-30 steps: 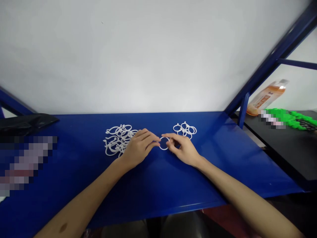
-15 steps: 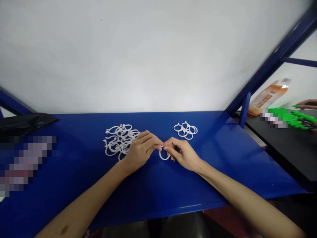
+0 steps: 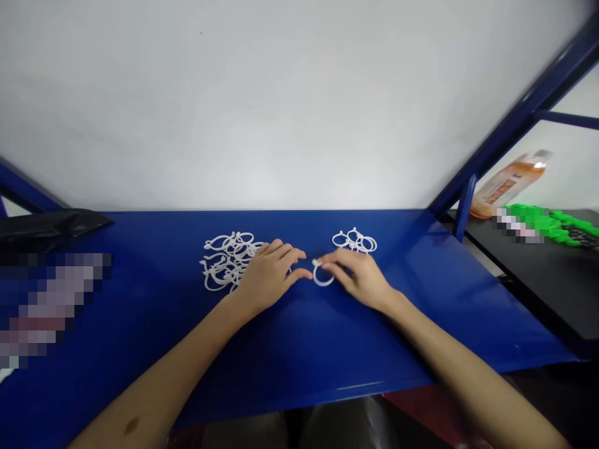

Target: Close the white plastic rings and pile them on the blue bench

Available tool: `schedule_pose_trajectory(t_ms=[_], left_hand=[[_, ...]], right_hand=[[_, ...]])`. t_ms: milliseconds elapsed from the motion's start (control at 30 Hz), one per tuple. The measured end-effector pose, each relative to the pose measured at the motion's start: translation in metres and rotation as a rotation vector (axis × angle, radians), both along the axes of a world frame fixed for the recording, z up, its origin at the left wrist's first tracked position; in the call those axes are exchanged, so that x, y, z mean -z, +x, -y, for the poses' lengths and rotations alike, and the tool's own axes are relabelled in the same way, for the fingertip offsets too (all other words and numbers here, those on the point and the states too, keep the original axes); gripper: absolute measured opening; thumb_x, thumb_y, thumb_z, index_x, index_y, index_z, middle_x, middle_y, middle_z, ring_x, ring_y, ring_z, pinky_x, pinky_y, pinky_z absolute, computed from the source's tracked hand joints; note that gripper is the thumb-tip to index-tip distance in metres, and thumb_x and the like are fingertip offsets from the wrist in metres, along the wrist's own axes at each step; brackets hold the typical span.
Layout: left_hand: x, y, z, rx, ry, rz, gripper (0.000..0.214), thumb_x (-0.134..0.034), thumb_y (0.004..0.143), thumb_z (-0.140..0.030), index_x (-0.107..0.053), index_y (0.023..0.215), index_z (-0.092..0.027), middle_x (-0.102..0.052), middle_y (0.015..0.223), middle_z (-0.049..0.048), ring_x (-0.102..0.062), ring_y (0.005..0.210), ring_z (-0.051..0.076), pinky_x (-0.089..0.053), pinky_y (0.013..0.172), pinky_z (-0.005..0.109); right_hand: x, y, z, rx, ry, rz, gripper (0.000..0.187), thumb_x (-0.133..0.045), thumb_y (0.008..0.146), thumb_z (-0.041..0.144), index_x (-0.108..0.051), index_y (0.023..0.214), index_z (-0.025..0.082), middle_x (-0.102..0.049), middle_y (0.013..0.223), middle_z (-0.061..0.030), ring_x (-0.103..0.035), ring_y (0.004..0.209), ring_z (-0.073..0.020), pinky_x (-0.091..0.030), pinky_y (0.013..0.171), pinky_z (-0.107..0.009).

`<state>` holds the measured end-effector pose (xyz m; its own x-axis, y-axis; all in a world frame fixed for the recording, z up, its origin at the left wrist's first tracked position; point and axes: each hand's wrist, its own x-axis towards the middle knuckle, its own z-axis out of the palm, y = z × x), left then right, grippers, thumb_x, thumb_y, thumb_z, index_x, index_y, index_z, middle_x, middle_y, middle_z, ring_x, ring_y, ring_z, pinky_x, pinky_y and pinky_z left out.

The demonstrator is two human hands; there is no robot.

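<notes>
Between the thumb and fingers of my right hand is a white plastic ring, its small knob at the upper left. My left hand holds nothing; its thumb and fingers are spread, a short gap from the ring. Beside and partly behind that hand lies a pile of white loops with unjoined ends, and some of them are hidden by it. Beyond my right hand sits a smaller group of closed white rings, whose near part is covered by the fingers.
The blue table meets a pale wall at its back edge. At the left lies a black plastic bag. On a dark table at right are a tilted bottle of orange liquid and green pieces.
My left hand has let go of the ring and spread its fingers. My right hand has carried the ring slightly right and away from me. A co-worker's hand at right has left view.
</notes>
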<state>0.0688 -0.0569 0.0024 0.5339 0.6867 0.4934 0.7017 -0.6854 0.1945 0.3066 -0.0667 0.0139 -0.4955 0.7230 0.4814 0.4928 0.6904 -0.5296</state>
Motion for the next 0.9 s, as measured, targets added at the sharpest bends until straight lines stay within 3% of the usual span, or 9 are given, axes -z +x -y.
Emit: schedule_pose_trajectory(t_ms=[67,167,267,500,667,833,900], left_hand=[[-0.003,-0.004,-0.001,-0.091,-0.04,-0.133,0.03,-0.058,0.094,-0.043,-0.067,0.109,-0.02,-0.069,0.102,0.0065,-0.056,0.099,0.026,-0.043,0.089,0.042],[-0.01,-0.012,-0.001,-0.164,-0.099,-0.252,0.027,-0.053,0.091,-0.028,-0.067,0.112,-0.021,-0.067,0.105,0.0073,-0.054,0.103,0.028,-0.041,0.092,0.045],[-0.014,-0.019,-0.002,-0.181,-0.147,-0.294,0.031,-0.053,0.083,-0.02,-0.069,0.109,-0.021,-0.068,0.105,0.0078,-0.054,0.105,0.03,-0.038,0.093,0.046],[-0.008,-0.025,-0.009,-0.136,-0.179,-0.316,0.021,-0.049,0.088,-0.015,-0.067,0.097,-0.021,-0.067,0.101,0.0072,-0.053,0.101,0.027,-0.035,0.089,0.043],[-0.006,-0.021,-0.009,-0.08,-0.163,-0.271,0.021,-0.045,0.097,-0.019,-0.065,0.091,-0.021,-0.067,0.096,0.0055,-0.052,0.096,0.025,-0.033,0.085,0.04],[-0.013,-0.011,-0.002,-0.035,-0.119,-0.156,0.021,-0.045,0.1,-0.024,-0.066,0.098,-0.023,-0.071,0.092,0.003,-0.053,0.094,0.023,-0.033,0.086,0.04],[-0.015,-0.006,0.001,-0.015,-0.11,-0.091,0.02,-0.046,0.101,-0.026,-0.066,0.099,-0.023,-0.072,0.093,0.0022,-0.055,0.092,0.022,-0.035,0.086,0.039]], right_hand=[[0.003,0.015,-0.017,0.242,0.074,-0.023,0.02,-0.052,0.099,0.031,-0.07,0.103,0.022,-0.073,0.095,-0.0058,-0.067,0.08,-0.0178,-0.054,0.075,-0.032],[0.011,0.044,-0.045,0.538,0.109,-0.067,0.025,-0.054,0.095,0.035,-0.073,0.097,0.019,-0.072,0.09,-0.0073,-0.064,0.072,-0.0187,-0.053,0.071,-0.033],[0.021,0.066,-0.064,0.699,0.052,-0.067,0.027,-0.053,0.091,0.032,-0.075,0.098,0.018,-0.074,0.093,-0.0079,-0.066,0.076,-0.0201,-0.053,0.077,-0.034],[0.033,0.073,-0.074,0.724,-0.104,-0.025,0.029,-0.056,0.088,0.031,-0.074,0.108,0.019,-0.077,0.099,-0.007,-0.071,0.087,-0.022,-0.053,0.087,-0.036],[0.031,0.072,-0.073,0.701,-0.117,-0.034,0.029,-0.054,0.091,0.035,-0.073,0.109,0.021,-0.077,0.103,-0.0052,-0.071,0.09,-0.0215,-0.054,0.087,-0.035],[0.018,0.063,-0.063,0.718,0.097,-0.01,0.028,-0.053,0.094,0.033,-0.073,0.105,0.019,-0.076,0.106,-0.0081,-0.063,0.104,-0.0277,-0.05,0.094,-0.045],[0.01,0.053,-0.052,0.659,0.2,-0.017,0.026,-0.054,0.095,0.034,-0.072,0.104,0.019,-0.075,0.106,-0.0092,-0.061,0.105,-0.0286,-0.049,0.095,-0.047]])
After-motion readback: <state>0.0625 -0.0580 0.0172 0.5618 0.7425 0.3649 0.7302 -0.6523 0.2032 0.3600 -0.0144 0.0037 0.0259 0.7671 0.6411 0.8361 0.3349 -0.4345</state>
